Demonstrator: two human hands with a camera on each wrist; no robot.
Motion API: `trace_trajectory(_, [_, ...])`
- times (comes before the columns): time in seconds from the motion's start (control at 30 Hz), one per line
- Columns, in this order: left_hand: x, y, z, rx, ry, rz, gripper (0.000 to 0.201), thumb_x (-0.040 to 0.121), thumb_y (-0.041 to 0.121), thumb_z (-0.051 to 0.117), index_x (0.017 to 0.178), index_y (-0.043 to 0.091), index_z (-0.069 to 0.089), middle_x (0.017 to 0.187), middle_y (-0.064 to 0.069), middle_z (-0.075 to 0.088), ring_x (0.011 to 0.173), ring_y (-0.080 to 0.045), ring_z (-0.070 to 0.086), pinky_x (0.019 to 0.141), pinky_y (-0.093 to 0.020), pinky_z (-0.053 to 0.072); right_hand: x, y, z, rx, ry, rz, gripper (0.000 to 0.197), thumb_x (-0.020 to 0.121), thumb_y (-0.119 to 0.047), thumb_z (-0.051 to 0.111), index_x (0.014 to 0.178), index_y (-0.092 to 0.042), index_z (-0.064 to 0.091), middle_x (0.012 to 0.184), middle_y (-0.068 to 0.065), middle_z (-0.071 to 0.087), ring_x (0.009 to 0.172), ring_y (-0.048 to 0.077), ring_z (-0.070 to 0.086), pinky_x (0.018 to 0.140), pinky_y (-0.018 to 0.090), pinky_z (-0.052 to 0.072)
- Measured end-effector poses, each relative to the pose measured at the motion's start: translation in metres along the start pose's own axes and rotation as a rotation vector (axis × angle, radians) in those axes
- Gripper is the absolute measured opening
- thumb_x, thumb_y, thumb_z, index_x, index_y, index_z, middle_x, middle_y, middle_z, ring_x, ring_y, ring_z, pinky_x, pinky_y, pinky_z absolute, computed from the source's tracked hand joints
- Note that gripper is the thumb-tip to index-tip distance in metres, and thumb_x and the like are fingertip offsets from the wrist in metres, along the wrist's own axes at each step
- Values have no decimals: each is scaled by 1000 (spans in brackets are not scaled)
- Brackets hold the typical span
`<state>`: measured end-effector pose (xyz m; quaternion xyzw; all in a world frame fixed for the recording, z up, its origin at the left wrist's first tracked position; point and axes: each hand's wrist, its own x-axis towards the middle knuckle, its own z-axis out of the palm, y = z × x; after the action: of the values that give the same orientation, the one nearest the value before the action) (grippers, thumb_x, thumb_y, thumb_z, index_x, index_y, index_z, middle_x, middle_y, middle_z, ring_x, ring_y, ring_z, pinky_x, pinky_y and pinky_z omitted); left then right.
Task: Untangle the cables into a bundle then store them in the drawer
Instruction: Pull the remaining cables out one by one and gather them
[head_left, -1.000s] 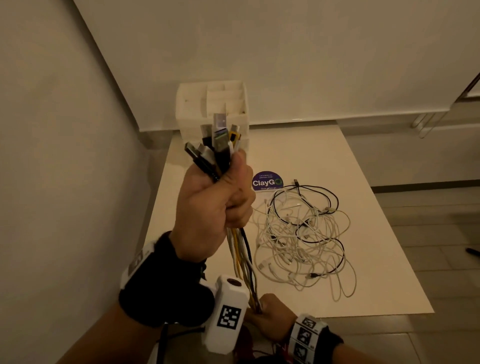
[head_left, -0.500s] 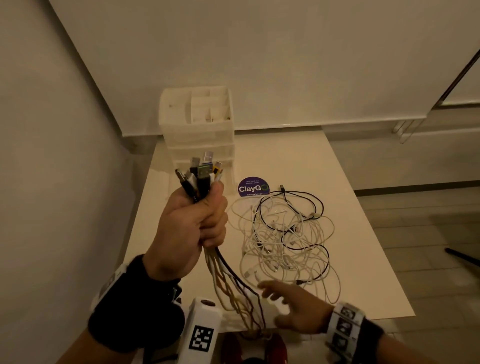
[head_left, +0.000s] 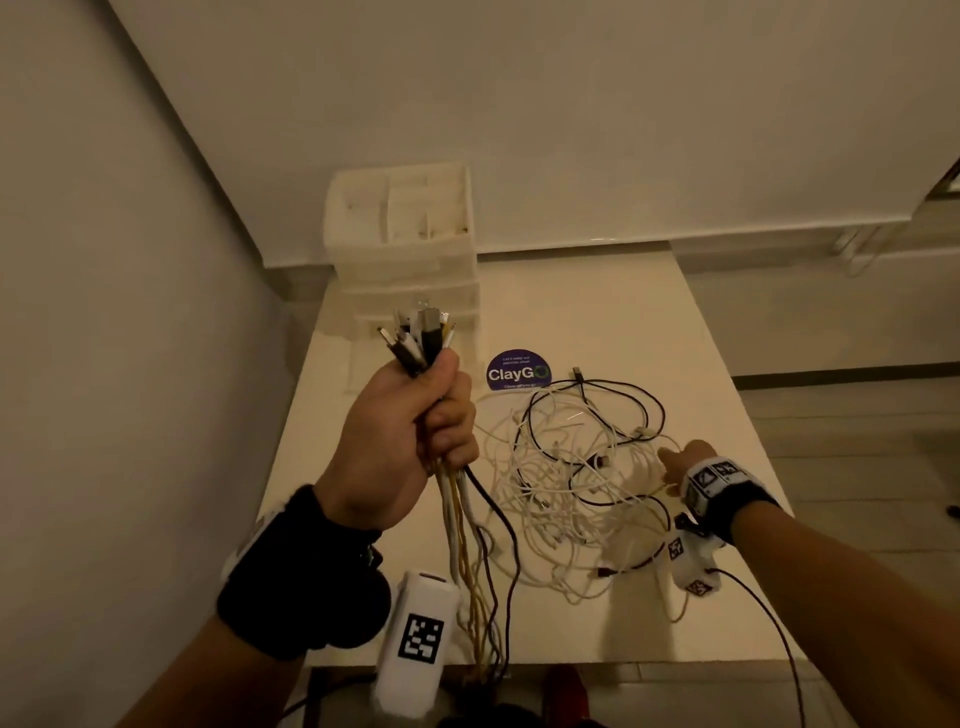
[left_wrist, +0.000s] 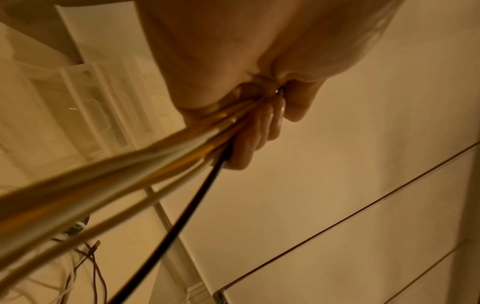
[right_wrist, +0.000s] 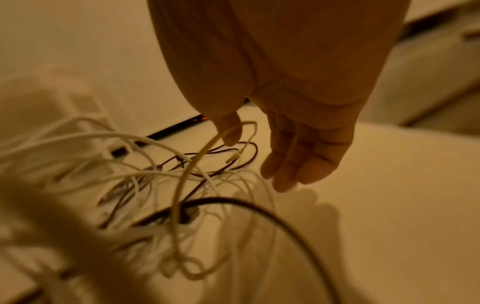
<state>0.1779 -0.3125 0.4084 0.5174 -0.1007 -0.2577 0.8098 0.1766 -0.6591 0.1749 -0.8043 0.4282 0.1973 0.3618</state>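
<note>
The tangled cables (head_left: 576, 483) lie in a loose heap in the middle of the table (head_left: 649, 322), a little toward its right edge, white ones mixed with a few black ones. They look light and very soft, so I think they will not keep any shape when lifted, and a loop pulled from the heap will probably drag its neighbours with it. The plug ends are the stiff parts; I would take a cable there, near a connector, and draw it out slowly.

The left hand (head_left: 410, 441) is closed as a fist around a bundle of sorted cables (head_left: 421, 338), plugs standing up above the thumb, the long tails hanging down past the near edge of the table. The smooth jackets may slip, so this firm grip near the plugs seems right.

The right hand (head_left: 685, 460) is over the right side of the heap, fingers (right_wrist: 306, 160) straight and relaxed, holding nothing; a pale cable arcs just in front of its thumb.

At the far left corner stands the white drawer unit (head_left: 405, 249), with a round purple sticker (head_left: 517, 370) on the table between it and the heap.
</note>
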Motion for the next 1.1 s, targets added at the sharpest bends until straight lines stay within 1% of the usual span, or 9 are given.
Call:
trace_trajectory(0.07, [3, -1, -3, 11, 21, 22, 32, 94, 29, 43, 66, 15, 36, 57, 0, 25, 45, -13, 29, 48, -30, 36, -3, -4, 4, 290, -70, 20, 26, 95, -10, 53, 111, 10, 60, 76, 14, 60, 69, 29, 61, 62, 36, 52])
trace_trajectory(0.17, [9, -3, -5, 36, 52, 68, 31, 93, 29, 43, 68, 12, 39, 55, -2, 28, 47, -21, 43, 58, -39, 50, -37, -27, -6, 745, -80, -3, 18, 96, -4, 50, 81, 3, 58, 63, 12, 47, 52, 24, 43, 51, 32, 40])
trace_trajectory(0.3, [21, -5, -8, 41, 71, 54, 33, 93, 33, 46, 67, 15, 34, 54, 2, 25, 38, -13, 29, 44, -28, 42, -104, -59, -32, 1013, -124, -365, 30, 103, -23, 39, 103, -4, 62, 56, 3, 43, 46, 15, 32, 51, 31, 35])
trace_trajectory(0.4, [31, -8, -6, 16, 87, 59, 37, 93, 34, 47, 65, 18, 32, 53, 4, 25, 38, -7, 19, 39, -18, 20, -162, -81, -42, 868, -154, -686, 32, 105, -24, 33, 109, -9, 62, 59, 4, 42, 50, 14, 33, 50, 29, 32])
trace_trajectory(0.6, [45, -6, 12, 148, -5, 159, 44, 79, 53, 69, 65, 21, 43, 59, -5, 13, 42, -15, 11, 41, -25, 13, -251, -108, -20, 341, -8, -1228, 27, 102, -33, 36, 91, -25, 59, 59, 5, 51, 50, 12, 46, 51, 22, 38])
trace_trajectory(0.77, [53, -10, 22, 278, 133, 184, 38, 93, 35, 56, 77, 0, 50, 53, 5, 29, 46, -10, 24, 46, -23, 23, -259, -120, 5, 153, 137, -1347, 16, 101, -27, 42, 95, -23, 57, 60, -18, 48, 56, 4, 49, 53, 10, 33])
trace_trajectory(0.87, [53, -10, 22, 300, 160, 148, 35, 99, 31, 50, 73, 9, 47, 58, -1, 34, 48, -11, 28, 47, -25, 23, -257, -121, 10, 128, 152, -1360, 14, 100, -18, 47, 94, -31, 51, 60, -24, 46, 56, -1, 46, 53, 7, 31])
trace_trajectory(0.97, [50, -10, 16, 346, 156, 157, 39, 101, 33, 41, 72, 9, 51, 56, 1, 51, 45, -11, 41, 44, -22, 34, -256, -120, 11, 81, 166, -1335, 12, 99, -22, 46, 94, -27, 55, 57, -23, 45, 56, -1, 48, 52, 7, 31])
trace_trajectory(1.1, [51, -5, 8, 22, 127, 229, 39, 94, 39, 41, 69, 10, 46, 51, 1, 39, 43, -16, 40, 48, -27, 39, -254, -109, 19, 79, 123, -1288, 31, 102, -39, 35, 84, -21, 53, 54, -9, 47, 54, 14, 50, 49, 18, 34])
